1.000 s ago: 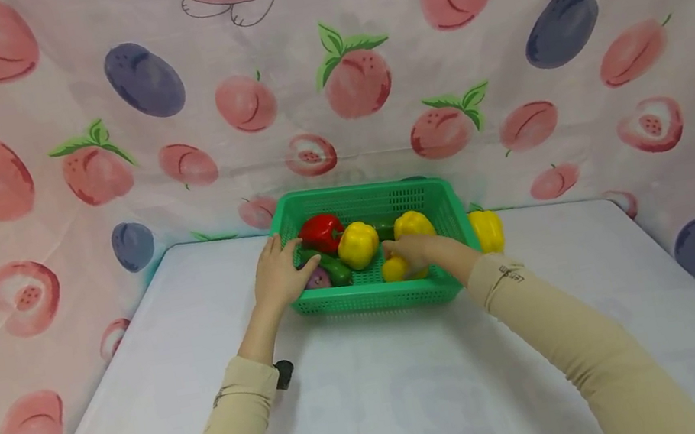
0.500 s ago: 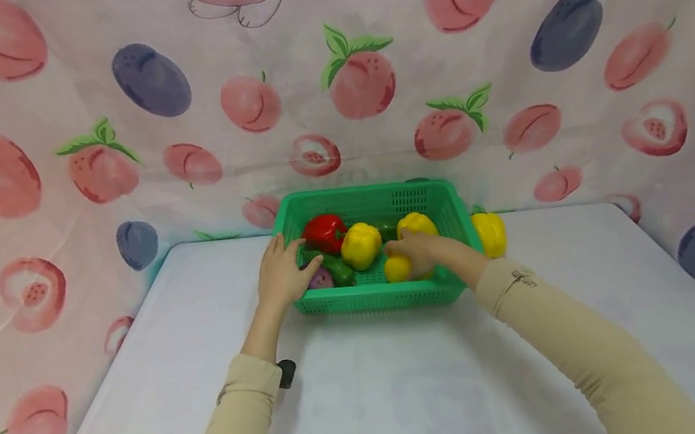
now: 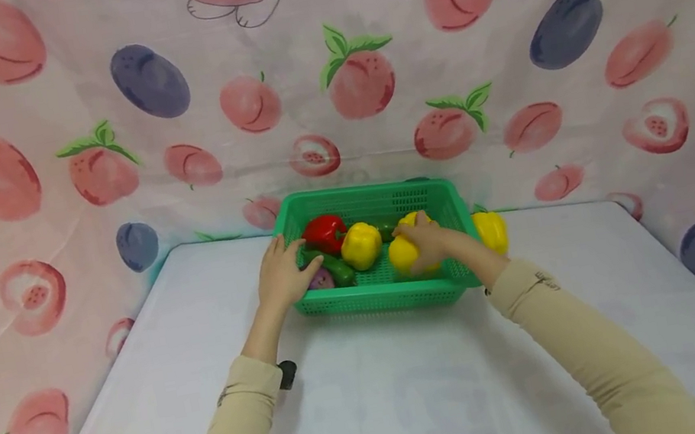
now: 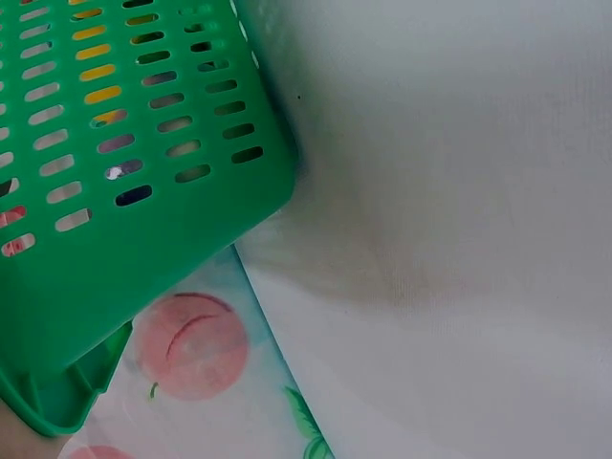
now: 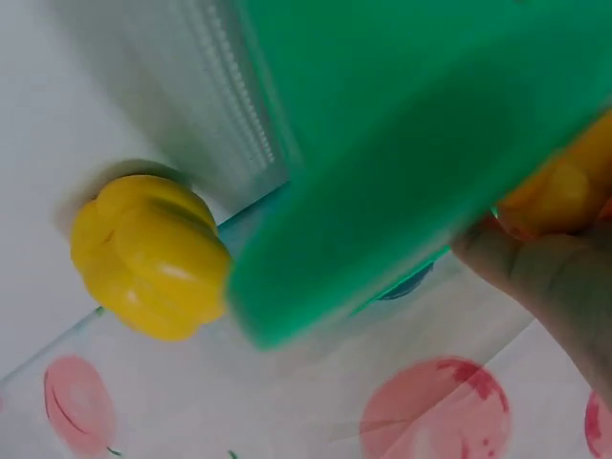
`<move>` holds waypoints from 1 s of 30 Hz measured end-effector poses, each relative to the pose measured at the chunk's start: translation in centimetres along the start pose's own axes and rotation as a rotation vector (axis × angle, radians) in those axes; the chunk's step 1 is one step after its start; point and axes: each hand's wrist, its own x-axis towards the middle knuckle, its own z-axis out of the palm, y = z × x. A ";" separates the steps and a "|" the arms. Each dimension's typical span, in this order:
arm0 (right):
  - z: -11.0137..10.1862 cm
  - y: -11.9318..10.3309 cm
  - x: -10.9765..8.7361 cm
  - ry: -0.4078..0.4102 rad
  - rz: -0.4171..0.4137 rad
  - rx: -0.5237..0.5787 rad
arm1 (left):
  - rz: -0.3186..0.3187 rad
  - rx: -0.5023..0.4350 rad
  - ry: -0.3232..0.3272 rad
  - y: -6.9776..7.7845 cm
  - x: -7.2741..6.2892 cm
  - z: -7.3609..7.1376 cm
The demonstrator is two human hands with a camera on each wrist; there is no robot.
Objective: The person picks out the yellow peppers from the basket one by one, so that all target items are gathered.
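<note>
A green plastic basket (image 3: 375, 296) stands at the back of the white table. My left hand (image 3: 277, 272) rests on its left rim, fingers stretched along the edge and thumb spread over the inside. Inside the basket's right half, my right hand (image 3: 430, 243) grips a yellow bell pepper (image 3: 402, 255), seen partly in the right wrist view. Another yellow pepper (image 3: 416, 218) shows just behind that hand, mostly hidden. Left of them lie a yellow bell pepper (image 3: 361, 246), a red bell pepper (image 3: 324, 234), a dark green vegetable (image 3: 338, 271) and a purple round vegetable (image 3: 321, 279).
Outside the basket's right wall sits one more yellow bell pepper (image 5: 148, 256), close to the table's back edge. A fruit-printed cloth (image 3: 302, 116) hangs behind and along the sides. White table surface (image 3: 379, 397) stretches in front of the basket.
My right hand has shifted slightly right and up, its fingers now spread around the yellow pepper, which shows more and sits higher. The left hand keeps its place on the rim.
</note>
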 end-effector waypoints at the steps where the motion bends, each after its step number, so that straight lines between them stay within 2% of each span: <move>1: 0.0 0.1 -0.1 0.019 -0.004 0.023 | -0.003 0.001 0.001 -0.1 0.0 0.0; 11: 0.7 0.2 -0.8 0.149 -0.057 0.112 | -0.007 -0.013 -0.004 -0.4 -0.2 0.1; 18: 1.2 -0.3 -1.5 0.232 -0.009 0.179 | -0.002 -0.017 0.014 -0.7 -0.1 0.0; 21: 1.4 -0.2 -2.0 0.256 0.002 0.205 | -0.006 -0.015 0.000 -0.7 -0.1 0.1; 24: 1.5 0.0 -2.7 0.283 0.007 0.239 | -0.010 -0.025 -0.015 -0.5 -0.1 0.2; 30: 1.3 0.1 -3.7 0.324 0.018 0.278 | 0.002 -0.009 0.003 -0.1 0.2 0.1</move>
